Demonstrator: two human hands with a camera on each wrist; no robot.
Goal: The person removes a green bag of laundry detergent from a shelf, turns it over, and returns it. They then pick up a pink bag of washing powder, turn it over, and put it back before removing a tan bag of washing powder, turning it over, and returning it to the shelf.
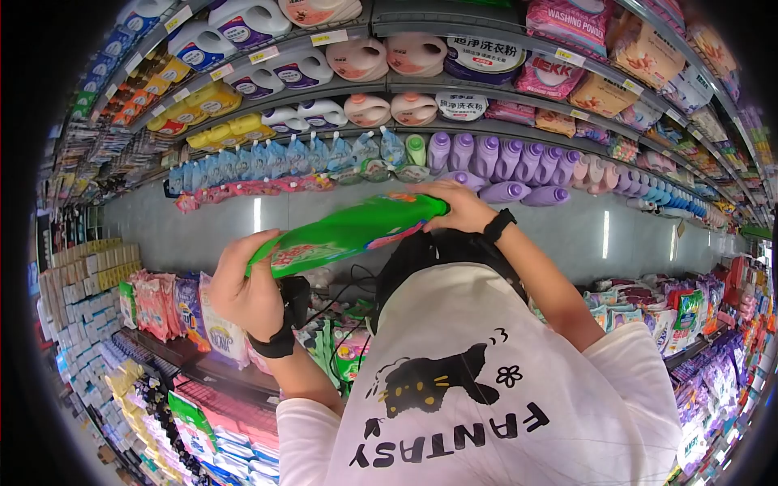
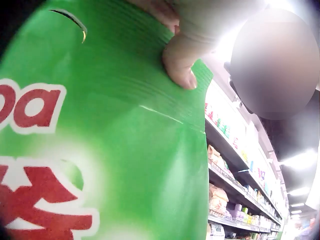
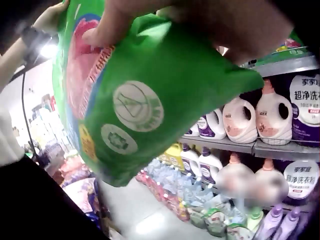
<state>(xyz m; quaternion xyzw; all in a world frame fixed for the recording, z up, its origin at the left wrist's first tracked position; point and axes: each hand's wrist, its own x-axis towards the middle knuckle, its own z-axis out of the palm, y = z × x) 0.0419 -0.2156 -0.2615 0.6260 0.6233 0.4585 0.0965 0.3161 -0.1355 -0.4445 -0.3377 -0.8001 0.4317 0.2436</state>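
Note:
A green bag with red and white lettering [image 1: 344, 235] is held up between both hands in the head view, lying slanted across the front of the body. The left hand [image 1: 247, 283] pinches its lower left end; in the left wrist view the thumb [image 2: 180, 65] presses on the ribbed green edge of the bag [image 2: 125, 140]. At the other end the right hand [image 1: 462, 206] grips the bag's corner. In the right wrist view the right hand's fingers [image 3: 117, 22] lie over the top of the bag [image 3: 170, 80], which shows round white marks.
Shelves of detergent bottles [image 1: 356, 58] and washing powder bags [image 1: 567, 24] curve across the far side. Purple bottles [image 1: 486, 154] and blue pouches [image 1: 275, 158] line the bottom. Grey floor [image 1: 162, 223] lies between these and the packed shelves [image 1: 219, 373] nearer the body.

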